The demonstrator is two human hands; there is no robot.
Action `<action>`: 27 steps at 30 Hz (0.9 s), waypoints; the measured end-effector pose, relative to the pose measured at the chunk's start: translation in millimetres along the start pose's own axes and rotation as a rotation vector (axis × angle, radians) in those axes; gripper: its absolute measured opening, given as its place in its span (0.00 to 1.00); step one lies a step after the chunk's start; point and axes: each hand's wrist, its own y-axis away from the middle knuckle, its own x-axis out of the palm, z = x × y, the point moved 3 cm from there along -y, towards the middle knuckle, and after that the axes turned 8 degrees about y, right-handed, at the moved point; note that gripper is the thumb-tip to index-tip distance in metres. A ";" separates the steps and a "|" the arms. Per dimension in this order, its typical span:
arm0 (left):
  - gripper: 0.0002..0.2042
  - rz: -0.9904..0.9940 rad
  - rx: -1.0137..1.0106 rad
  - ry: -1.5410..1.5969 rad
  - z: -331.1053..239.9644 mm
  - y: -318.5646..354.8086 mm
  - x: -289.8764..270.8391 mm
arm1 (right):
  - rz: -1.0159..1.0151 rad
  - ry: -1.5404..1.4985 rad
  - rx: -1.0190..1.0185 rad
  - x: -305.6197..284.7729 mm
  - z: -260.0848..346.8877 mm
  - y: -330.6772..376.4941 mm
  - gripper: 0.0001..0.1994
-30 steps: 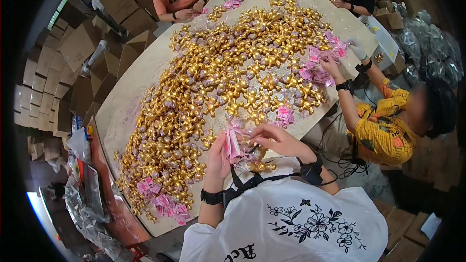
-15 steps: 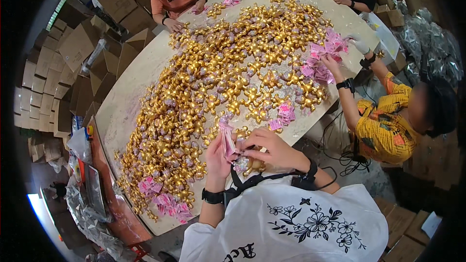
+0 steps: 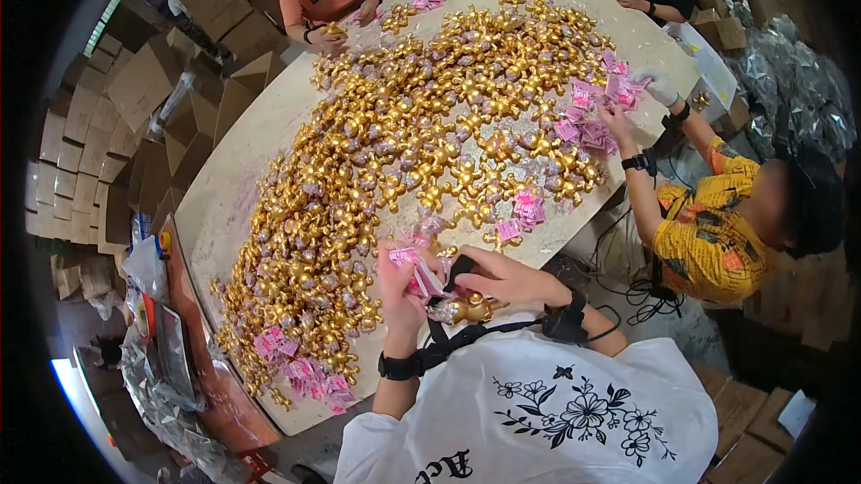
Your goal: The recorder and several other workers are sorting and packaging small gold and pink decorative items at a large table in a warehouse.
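Observation:
My left hand (image 3: 401,297) grips a small stack of pink packets (image 3: 418,270) close to my chest. My right hand (image 3: 504,276) is curled over a gold figure in clear wrap (image 3: 466,309), and its fingers reach toward the pink packets. Both hands hover over the near edge of a long pale table (image 3: 224,192). A big heap of gold figures (image 3: 404,143) covers the table in front of them. More pink packets (image 3: 525,210) lie just beyond my right hand.
A person in a yellow patterned shirt (image 3: 708,233) works at the right with pink packets (image 3: 592,121). Two other people sit at the far end. Another pile of pink packets (image 3: 300,372) lies at the near left. Flattened and folded cardboard boxes (image 3: 108,125) crowd the left.
My hands have drawn back from the table edge toward my chest. My right hand now covers a gold figure beside the pink packets.

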 end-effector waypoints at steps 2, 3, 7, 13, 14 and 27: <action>0.10 -0.058 0.016 -0.168 4.3 1.9 1.2 | 0.017 -0.247 0.031 5.6 1.0 -2.0 0.11; 0.10 -0.087 0.025 -0.252 5.0 2.5 1.5 | 0.014 -0.247 0.031 6.5 -3.8 -2.0 0.11; 0.11 -0.034 0.149 -0.672 1.5 -2.8 12.2 | -0.039 -0.409 0.141 4.5 -59.4 -7.1 0.14; 0.11 0.082 0.192 -1.278 2.2 -2.2 21.0 | -0.298 -0.489 0.048 -1.5 -45.4 -13.8 0.15; 0.11 0.082 0.211 -1.284 5.1 -2.8 17.8 | -0.268 -0.541 0.084 -1.7 -42.9 -13.8 0.14; 0.13 0.396 0.273 -1.468 1.9 3.5 35.3 | 0.031 -0.610 0.147 1.4 -55.1 -6.5 0.14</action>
